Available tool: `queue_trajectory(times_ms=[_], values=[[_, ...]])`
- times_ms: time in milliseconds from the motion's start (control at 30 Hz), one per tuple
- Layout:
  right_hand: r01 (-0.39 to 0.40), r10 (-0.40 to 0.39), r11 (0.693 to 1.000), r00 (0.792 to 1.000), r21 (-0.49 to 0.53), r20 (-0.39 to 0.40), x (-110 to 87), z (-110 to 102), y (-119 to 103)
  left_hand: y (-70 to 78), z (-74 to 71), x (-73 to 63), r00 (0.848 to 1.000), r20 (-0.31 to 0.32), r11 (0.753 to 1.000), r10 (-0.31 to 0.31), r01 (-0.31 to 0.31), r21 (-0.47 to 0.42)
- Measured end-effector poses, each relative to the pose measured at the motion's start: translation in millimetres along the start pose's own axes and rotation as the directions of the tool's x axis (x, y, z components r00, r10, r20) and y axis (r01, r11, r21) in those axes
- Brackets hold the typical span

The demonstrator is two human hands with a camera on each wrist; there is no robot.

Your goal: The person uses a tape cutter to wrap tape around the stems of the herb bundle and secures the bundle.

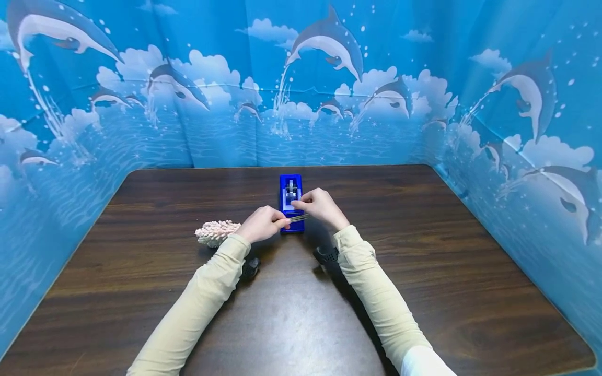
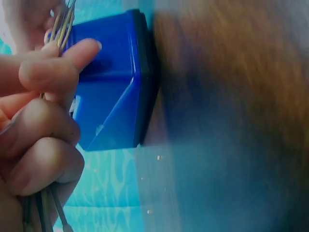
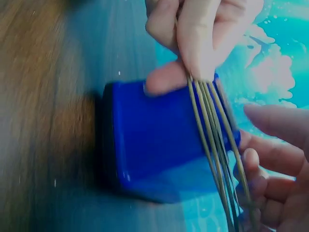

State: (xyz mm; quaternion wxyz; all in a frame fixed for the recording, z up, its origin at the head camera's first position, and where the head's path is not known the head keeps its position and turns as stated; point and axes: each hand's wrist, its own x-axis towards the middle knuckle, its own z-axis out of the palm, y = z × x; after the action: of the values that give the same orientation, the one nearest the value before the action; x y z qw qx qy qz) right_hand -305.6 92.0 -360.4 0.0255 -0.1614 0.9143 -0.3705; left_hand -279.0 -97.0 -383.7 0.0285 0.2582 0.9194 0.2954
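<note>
In the head view my left hand (image 1: 263,223) grips a bunch of thin dried stems (image 1: 298,218), pinched between thumb and fingers. The pale pink flower heads (image 1: 216,231) of the bunch stick out to its left. The free stem ends point right, over the front of a blue tape dispenser (image 1: 295,225). My right hand (image 1: 322,208) hovers at the dispenser's right side, fingertips overlapping it close to the tape roll (image 1: 291,189). In the right wrist view, that hand's thumb and index finger (image 3: 270,145) stand apart, close beside the stems (image 3: 212,121).
Under the arms, black wrist straps or camera parts show (image 1: 325,255). The dark brown wooden table (image 1: 423,292) has rounded corners. A blue curtain (image 1: 301,130) printed with dolphins closes off its back and sides.
</note>
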Motion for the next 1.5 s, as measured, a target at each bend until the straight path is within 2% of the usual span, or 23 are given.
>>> queue_trajectory(times_ms=[200,400,500,633,833,933,1067,1233,1500], values=[[-0.101,0.101,0.995,0.993,-0.008,-0.056,6.8,3.1,-2.6,7.1,8.9,5.8,0.997,-0.048,0.998,-0.059,0.059,-0.002],[-0.13,0.128,0.991,0.985,-0.015,-0.112,9.6,6.8,-2.0,14.3,12.1,12.1,0.985,-0.093,0.988,-0.144,0.148,0.036],[-0.145,0.158,0.985,0.977,0.097,-0.142,9.4,8.0,-1.6,17.3,11.5,15.4,0.98,-0.094,0.981,-0.177,0.183,0.061],[-0.146,0.192,0.958,0.966,0.247,-0.172,7.4,5.7,-1.5,19.0,12.7,19.5,0.973,-0.088,0.973,-0.212,0.219,0.073],[-0.159,0.2,0.949,0.971,0.271,-0.134,0.6,3.7,-0.3,18.4,13.9,23.3,0.966,-0.099,0.968,-0.238,0.244,0.052],[-0.155,0.195,0.948,0.973,0.277,-0.122,-3.1,5.7,1.4,17.3,12.6,24.6,0.963,-0.104,0.966,-0.249,0.254,0.041],[-0.1,0.129,0.967,0.985,0.236,-0.112,-8.1,6.5,2.2,15.8,9.1,26.7,0.959,-0.11,0.964,-0.259,0.264,0.033],[-0.036,0.047,0.979,0.997,0.199,-0.054,-18.1,-0.2,-0.5,11.3,5.8,30.6,0.958,-0.095,0.96,-0.271,0.277,0.05],[0.014,-0.016,0.983,1.0,0.186,0.012,-31.8,-12.9,-1.0,9.4,3.6,39.5,0.952,-0.105,0.956,-0.288,0.292,0.032]])
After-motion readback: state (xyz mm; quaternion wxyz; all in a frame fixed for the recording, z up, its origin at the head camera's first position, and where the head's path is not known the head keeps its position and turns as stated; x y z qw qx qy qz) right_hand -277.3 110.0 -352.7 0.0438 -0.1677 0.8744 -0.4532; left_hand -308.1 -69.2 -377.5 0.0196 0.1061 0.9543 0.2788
